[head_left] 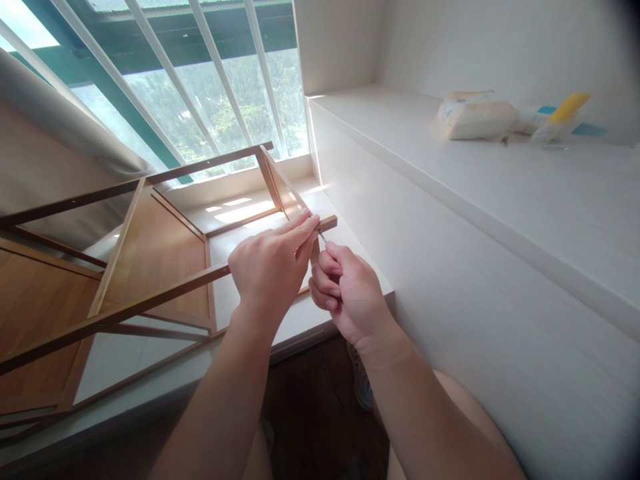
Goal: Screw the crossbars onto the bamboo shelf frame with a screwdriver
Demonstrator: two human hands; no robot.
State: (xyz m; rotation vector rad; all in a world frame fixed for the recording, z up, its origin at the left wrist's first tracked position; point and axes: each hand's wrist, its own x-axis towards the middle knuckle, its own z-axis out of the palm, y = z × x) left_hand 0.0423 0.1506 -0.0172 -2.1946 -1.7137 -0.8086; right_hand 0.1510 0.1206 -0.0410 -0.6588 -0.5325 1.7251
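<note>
A wooden shelf frame (150, 267) lies on its side across a low white ledge (345, 260) by the window. My left hand (270, 267) is closed over the frame's long rail near its right end, fingers pressing on the joint. My right hand (347, 293) sits just right of it, curled in a fist round a thin metal tool (323, 236) whose tip points at the rail's end. The tool's handle is hidden inside the fist.
A raised white platform (500, 193) runs along the right, with a pale packet (475, 115) and a yellow-capped item (560, 113) at its far end. A barred window (200, 87) stands behind the frame. Dark wood floor (310, 413) and my knees lie below.
</note>
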